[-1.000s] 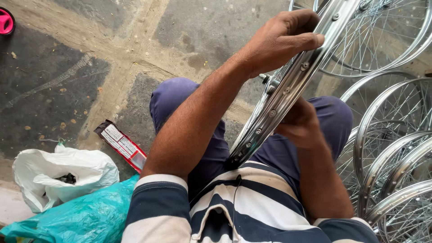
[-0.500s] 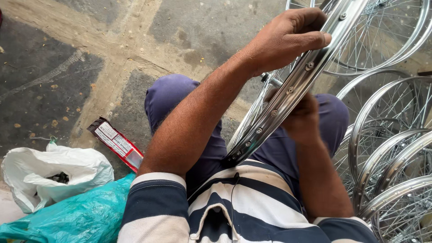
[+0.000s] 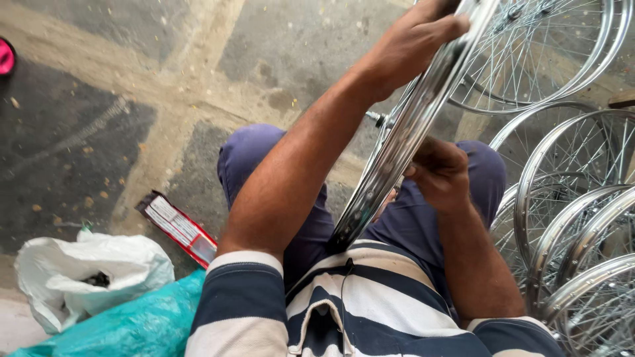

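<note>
Left hand (image 3: pixel 413 43) fingers curl tight over the far top of the wheel rim (image 3: pixel 403 142); right hand (image 3: pixel 440 172) fingers pinch at its right side. The rim stands edge-on over the lap, slanting near-left to far-right, beside stacked wheels (image 3: pixel 569 198).

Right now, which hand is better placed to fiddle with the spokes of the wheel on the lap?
Probably the right hand: it sits low beside the wheel, by the spokes. The left hand is up top gripping the rim, steadying it.
</note>
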